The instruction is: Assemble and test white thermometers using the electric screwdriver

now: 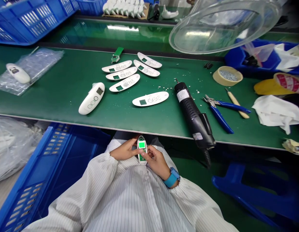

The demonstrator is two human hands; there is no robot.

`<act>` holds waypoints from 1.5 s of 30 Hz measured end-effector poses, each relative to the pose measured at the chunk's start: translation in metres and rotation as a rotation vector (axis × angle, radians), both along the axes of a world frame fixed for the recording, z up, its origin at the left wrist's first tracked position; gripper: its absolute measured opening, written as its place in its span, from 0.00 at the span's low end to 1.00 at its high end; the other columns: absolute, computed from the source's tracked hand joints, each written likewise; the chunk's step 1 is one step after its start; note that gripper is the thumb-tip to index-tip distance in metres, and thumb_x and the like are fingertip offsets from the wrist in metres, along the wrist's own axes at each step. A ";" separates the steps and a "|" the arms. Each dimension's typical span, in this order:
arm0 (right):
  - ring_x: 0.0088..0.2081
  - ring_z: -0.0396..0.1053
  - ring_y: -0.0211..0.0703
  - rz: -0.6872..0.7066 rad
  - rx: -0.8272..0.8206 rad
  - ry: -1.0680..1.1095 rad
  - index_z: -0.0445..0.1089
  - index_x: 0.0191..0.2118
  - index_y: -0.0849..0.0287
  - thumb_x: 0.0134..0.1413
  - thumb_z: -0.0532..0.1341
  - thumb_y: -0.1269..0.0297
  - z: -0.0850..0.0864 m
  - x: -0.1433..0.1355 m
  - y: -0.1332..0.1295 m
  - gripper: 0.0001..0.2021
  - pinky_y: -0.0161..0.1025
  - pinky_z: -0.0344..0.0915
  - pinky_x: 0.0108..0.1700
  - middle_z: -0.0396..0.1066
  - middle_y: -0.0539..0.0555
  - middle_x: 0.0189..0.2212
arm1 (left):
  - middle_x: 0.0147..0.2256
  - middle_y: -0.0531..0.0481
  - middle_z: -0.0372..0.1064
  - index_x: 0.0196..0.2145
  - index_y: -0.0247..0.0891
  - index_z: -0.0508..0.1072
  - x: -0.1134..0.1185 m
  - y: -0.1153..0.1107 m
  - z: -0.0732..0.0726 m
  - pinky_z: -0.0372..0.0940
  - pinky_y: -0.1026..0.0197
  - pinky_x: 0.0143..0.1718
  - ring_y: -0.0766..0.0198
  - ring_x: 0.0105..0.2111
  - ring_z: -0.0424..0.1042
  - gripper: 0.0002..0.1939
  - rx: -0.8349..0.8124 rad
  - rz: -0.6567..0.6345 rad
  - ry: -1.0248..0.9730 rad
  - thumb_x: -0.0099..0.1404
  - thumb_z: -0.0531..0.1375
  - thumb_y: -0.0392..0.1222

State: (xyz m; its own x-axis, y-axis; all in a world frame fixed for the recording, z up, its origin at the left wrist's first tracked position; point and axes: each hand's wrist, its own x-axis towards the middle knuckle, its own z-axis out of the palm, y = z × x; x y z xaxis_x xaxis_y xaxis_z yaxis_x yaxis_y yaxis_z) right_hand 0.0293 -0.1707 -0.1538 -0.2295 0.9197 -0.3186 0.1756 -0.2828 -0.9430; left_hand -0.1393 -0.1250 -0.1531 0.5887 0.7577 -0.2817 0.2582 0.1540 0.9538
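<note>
Green ran right across the room's middle as the surface of the desk, with a blue crate low at the near left, below the desk's edge. A blue basket sat at the far left, and a clear round disc hung tilted over the far right. On the right, a black electric screwdriver lay with its tip pointing far and its cord end past the near edge. Just right of it were open pliers with blue handles, then a crumpled white cloth.

Nearest me, the person's hands worked low, over the lap: the left hand was closed around the left side of a white housing, while the right hand, fingers curled in at the other side, had its thumb on the green board inside. That housing stood between them, just off the desk's near edge, its small screen glowing green.

A round dish of small metal pieces stood at the far right. One white handheld unit lay left of centre, and five white covers clustered beyond it to the right, a sixth lying nearer. Tiny white specks dotted the desk around the screwdriver.
</note>
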 end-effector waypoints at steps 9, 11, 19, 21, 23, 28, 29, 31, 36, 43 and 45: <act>0.22 0.55 0.32 -0.010 -0.010 0.022 0.61 0.29 0.61 0.49 0.58 0.54 0.000 0.000 0.001 0.13 0.31 0.53 0.24 0.57 0.46 0.20 | 0.49 0.41 0.62 0.57 0.32 0.49 0.002 0.002 0.004 0.57 0.54 0.51 0.60 0.47 0.63 0.34 -0.039 -0.003 0.004 0.58 0.57 0.45; 0.22 0.54 0.32 -0.015 -0.016 0.032 0.61 0.29 0.61 0.49 0.58 0.54 0.000 0.000 0.001 0.13 0.31 0.53 0.24 0.56 0.46 0.20 | 0.49 0.42 0.62 0.57 0.32 0.50 0.002 0.002 0.003 0.58 0.55 0.50 0.61 0.46 0.64 0.33 -0.053 -0.002 0.008 0.57 0.57 0.45; 0.22 0.54 0.32 -0.031 -0.066 0.102 0.60 0.28 0.61 0.46 0.59 0.51 0.000 -0.001 0.001 0.16 0.31 0.52 0.24 0.56 0.47 0.20 | 0.45 0.44 0.65 0.54 0.33 0.56 0.001 0.002 0.005 0.59 0.56 0.48 0.60 0.46 0.65 0.29 -0.078 -0.004 0.050 0.57 0.58 0.46; 0.22 0.54 0.32 -0.035 -0.085 0.122 0.60 0.27 0.61 0.46 0.60 0.51 -0.001 -0.001 0.001 0.17 0.31 0.52 0.24 0.56 0.46 0.19 | 0.44 0.43 0.65 0.51 0.32 0.60 0.001 0.003 0.007 0.59 0.55 0.48 0.59 0.45 0.65 0.27 -0.080 -0.011 0.060 0.57 0.58 0.47; 0.22 0.54 0.32 -0.038 -0.103 0.138 0.59 0.26 0.61 0.45 0.60 0.50 -0.001 -0.001 0.001 0.17 0.31 0.51 0.24 0.55 0.46 0.19 | 0.44 0.43 0.65 0.50 0.31 0.61 0.001 0.004 0.008 0.59 0.55 0.48 0.58 0.46 0.65 0.26 -0.084 -0.014 0.067 0.57 0.58 0.47; 0.22 0.54 0.32 -0.046 -0.136 0.168 0.59 0.27 0.61 0.45 0.60 0.49 0.000 -0.001 0.000 0.18 0.31 0.51 0.24 0.55 0.46 0.19 | 0.45 0.43 0.65 0.51 0.33 0.60 0.000 0.004 0.009 0.59 0.55 0.48 0.58 0.46 0.64 0.27 -0.097 -0.017 0.076 0.57 0.58 0.46; 0.22 0.54 0.32 -0.048 -0.140 0.172 0.59 0.27 0.61 0.45 0.60 0.49 0.001 -0.001 0.000 0.18 0.31 0.51 0.24 0.56 0.46 0.19 | 0.45 0.44 0.65 0.51 0.33 0.60 0.000 0.004 0.010 0.59 0.55 0.48 0.58 0.46 0.64 0.27 -0.100 -0.019 0.077 0.57 0.58 0.46; 0.22 0.54 0.32 -0.052 -0.145 0.180 0.59 0.26 0.61 0.45 0.61 0.49 0.001 -0.001 -0.001 0.18 0.31 0.51 0.24 0.56 0.46 0.19 | 0.45 0.44 0.65 0.50 0.34 0.61 0.001 0.004 0.011 0.59 0.55 0.48 0.58 0.46 0.64 0.25 -0.106 -0.020 0.077 0.57 0.58 0.46; 0.22 0.54 0.32 -0.057 -0.158 0.197 0.59 0.26 0.61 0.44 0.61 0.49 0.001 -0.001 -0.001 0.18 0.31 0.51 0.24 0.56 0.46 0.19 | 0.43 0.44 0.67 0.46 0.33 0.65 0.003 0.007 0.015 0.60 0.56 0.47 0.59 0.45 0.65 0.21 -0.125 -0.035 0.068 0.57 0.58 0.46; 0.21 0.54 0.31 -0.064 -0.167 0.213 0.59 0.26 0.61 0.45 0.61 0.50 0.002 0.000 -0.001 0.18 0.31 0.51 0.24 0.56 0.46 0.18 | 0.42 0.44 0.67 0.43 0.32 0.66 0.004 0.009 0.017 0.61 0.57 0.45 0.59 0.43 0.66 0.20 -0.135 -0.054 0.070 0.57 0.57 0.47; 0.21 0.54 0.31 -0.067 -0.167 0.213 0.59 0.26 0.61 0.45 0.61 0.50 0.002 0.000 -0.001 0.18 0.31 0.51 0.24 0.56 0.46 0.18 | 0.42 0.44 0.67 0.44 0.32 0.65 0.004 0.009 0.016 0.61 0.57 0.44 0.59 0.42 0.66 0.20 -0.135 -0.064 0.075 0.57 0.57 0.48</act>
